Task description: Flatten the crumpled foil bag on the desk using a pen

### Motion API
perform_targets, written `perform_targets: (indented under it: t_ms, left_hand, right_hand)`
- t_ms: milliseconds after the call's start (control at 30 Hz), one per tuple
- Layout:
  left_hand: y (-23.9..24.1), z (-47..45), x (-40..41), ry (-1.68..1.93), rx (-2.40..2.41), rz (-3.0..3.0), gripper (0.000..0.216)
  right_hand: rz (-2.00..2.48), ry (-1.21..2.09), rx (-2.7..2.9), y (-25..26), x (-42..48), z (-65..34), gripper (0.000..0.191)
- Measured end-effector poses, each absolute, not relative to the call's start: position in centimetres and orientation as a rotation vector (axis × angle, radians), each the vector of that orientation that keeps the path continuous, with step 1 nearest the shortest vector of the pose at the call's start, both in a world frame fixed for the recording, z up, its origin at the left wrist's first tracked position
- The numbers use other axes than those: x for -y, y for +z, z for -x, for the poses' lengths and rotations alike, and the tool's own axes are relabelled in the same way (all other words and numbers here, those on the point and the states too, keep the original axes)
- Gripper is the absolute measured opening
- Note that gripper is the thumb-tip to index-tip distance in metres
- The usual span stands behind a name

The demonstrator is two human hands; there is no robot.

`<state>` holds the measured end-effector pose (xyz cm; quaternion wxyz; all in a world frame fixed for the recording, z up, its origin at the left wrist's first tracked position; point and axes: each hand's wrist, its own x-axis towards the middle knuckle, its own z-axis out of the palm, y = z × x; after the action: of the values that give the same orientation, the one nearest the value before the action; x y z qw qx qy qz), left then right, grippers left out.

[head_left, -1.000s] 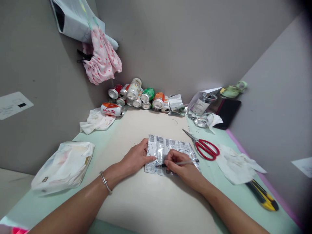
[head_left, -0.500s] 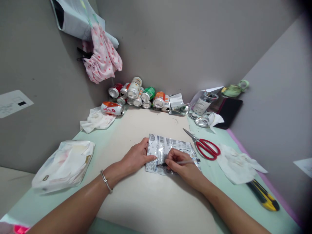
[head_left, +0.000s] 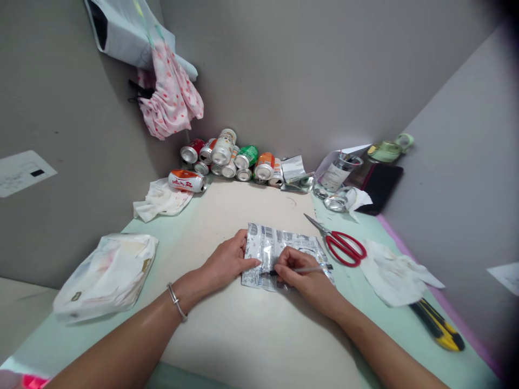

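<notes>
A silver printed sheet (head_left: 259, 254) with a barcode lies flat on the pale board (head_left: 227, 335). My left hand (head_left: 227, 260), a bangle at its wrist, grips the sheet's left edge, thumb on top and the other fingers curled at the side. Pinched between the fingers of my right hand (head_left: 300, 273) is a slim pen (head_left: 310, 268) with a clear barrel and dark ends. Its dark tip points left and rests on or just over the sheet; contact is hard to make out. My right hand covers the sheet's lower right part.
Red-handled scissors (head_left: 344, 247) lie right of the sheet, near a tissue (head_left: 391, 273) and a yellow-black utility knife (head_left: 440, 327). Several drink cans (head_left: 225, 147) are stacked at the back. A tissue pack (head_left: 107, 275) sits left; a clear cup (head_left: 338, 172) stands back right.
</notes>
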<state>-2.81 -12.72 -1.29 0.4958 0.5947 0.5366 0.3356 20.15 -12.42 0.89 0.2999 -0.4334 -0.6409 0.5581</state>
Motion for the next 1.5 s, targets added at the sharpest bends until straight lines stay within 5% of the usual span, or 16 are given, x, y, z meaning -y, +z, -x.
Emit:
perform_targets:
  t_ms: [1500]
  left_hand:
    - [-0.79, 2.75, 12.79, 0.805, -1.296, -1.424, 0.045]
  right_hand:
    - [1.130, 1.495, 1.719, 0.95, 12.52, -20.23, 0.027]
